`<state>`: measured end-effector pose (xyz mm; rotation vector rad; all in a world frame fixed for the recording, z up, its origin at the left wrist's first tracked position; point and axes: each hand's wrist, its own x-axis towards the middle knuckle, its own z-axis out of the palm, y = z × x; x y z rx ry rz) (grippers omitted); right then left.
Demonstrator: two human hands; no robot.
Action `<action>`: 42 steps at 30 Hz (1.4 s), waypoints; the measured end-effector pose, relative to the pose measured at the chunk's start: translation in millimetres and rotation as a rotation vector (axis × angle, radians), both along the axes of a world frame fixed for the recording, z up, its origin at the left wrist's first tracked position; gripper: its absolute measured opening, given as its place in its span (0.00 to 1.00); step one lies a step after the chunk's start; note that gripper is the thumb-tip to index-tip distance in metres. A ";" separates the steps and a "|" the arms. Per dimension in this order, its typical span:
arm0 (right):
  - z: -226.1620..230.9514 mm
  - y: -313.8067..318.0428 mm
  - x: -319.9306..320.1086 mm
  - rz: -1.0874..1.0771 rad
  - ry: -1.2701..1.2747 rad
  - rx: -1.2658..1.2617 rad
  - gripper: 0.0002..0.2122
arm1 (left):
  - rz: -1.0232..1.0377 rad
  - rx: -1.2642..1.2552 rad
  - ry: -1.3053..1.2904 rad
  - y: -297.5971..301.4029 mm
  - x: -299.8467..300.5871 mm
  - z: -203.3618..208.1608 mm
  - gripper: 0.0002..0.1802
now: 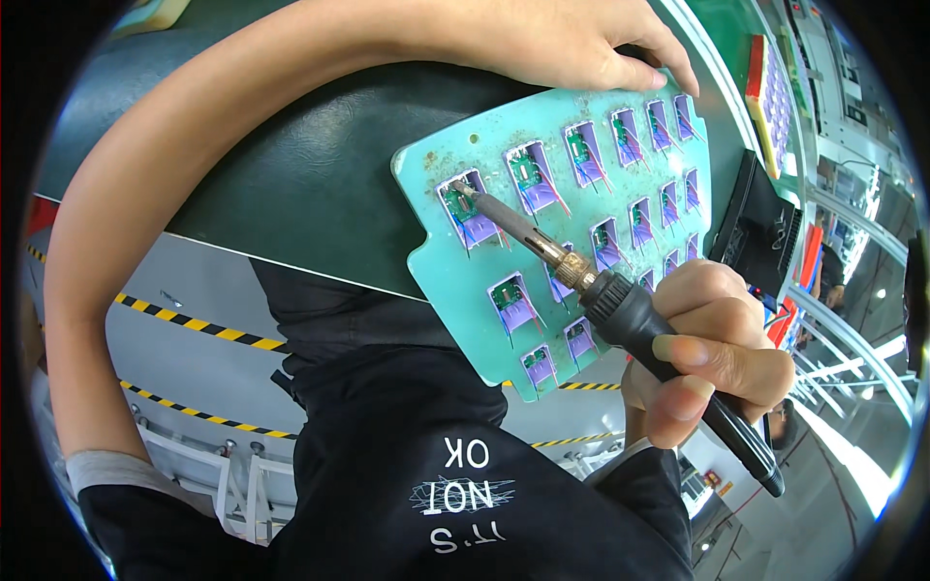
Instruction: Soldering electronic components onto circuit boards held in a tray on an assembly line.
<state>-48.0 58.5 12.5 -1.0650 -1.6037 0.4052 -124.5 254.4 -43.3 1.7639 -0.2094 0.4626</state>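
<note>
My right hand [712, 353] is closed around the black handle of a soldering iron [635, 315]. The iron slants up to the left, and its tip meets or hovers just over a small green circuit board [459, 201] in the near-left pocket of a teal tray [441, 261]; actual contact cannot be made out. Rows of pockets hold purple housings [530, 189], with green boards and red and blue wires sticking out. My left hand [591, 48] reaches across the top and grips the tray's far edge with thumb and fingers; part of its grip is hidden.
Under the tray lies a dark green work mat [320, 165], and the tray overhangs its front edge. To the right are a black box-like object [760, 228] and a red-and-yellow tray [765, 107] of purple parts. Striped tape [203, 324] marks the floor.
</note>
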 end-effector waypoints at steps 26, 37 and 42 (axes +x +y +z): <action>-1.2 3.6 2.8 0.108 -0.157 0.102 0.10 | -0.004 0.006 0.074 2.5 -2.8 2.2 0.20; 3.6 1.2 2.5 0.080 -0.126 0.112 0.09 | -0.006 0.027 0.102 3.4 -5.1 6.4 0.20; 18.5 -2.6 20.9 0.068 -0.178 0.051 0.07 | -0.048 -0.018 0.080 1.6 -3.9 6.1 0.19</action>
